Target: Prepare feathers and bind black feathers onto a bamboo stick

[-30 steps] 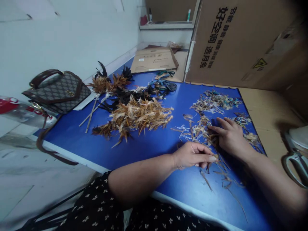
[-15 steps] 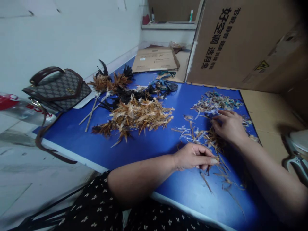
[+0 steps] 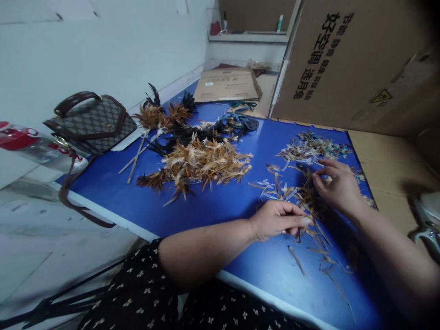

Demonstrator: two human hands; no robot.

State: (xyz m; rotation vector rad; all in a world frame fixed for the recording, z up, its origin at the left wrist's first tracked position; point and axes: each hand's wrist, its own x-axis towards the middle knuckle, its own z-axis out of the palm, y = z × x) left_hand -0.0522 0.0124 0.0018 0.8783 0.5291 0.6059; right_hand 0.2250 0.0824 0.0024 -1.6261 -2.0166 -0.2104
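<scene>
My left hand (image 3: 280,221) is closed in a pinch, with thumb and forefinger pressed together on brown feathers (image 3: 298,236) whose tips show below the fingers. To its right, over the loose brown feathers (image 3: 302,195), is my right hand (image 3: 340,185). Its thumb and a bent finger meet at the tips, while the forefinger reaches forward; anything between the tips is too small to make out. Pale quills and thin feathers (image 3: 297,261) lie scattered around both hands on the blue tabletop (image 3: 213,215). Beyond my right hand is a multicoloured heap of feather scraps (image 3: 314,146).
Tied brown feather bunches (image 3: 206,160) lie mid-table, with black feathers (image 3: 182,133) and two feathered sticks (image 3: 137,158) behind. A handbag (image 3: 92,121) and bottle (image 3: 41,146) stand left. Flat cardboard (image 3: 227,85) lies at the back; a large carton (image 3: 343,64) rises right. Scissors (image 3: 426,236) show far right.
The whole view has shifted slightly right. My right hand has lifted a little and drawn back from the feathers; my left hand keeps its pinch almost in place.
</scene>
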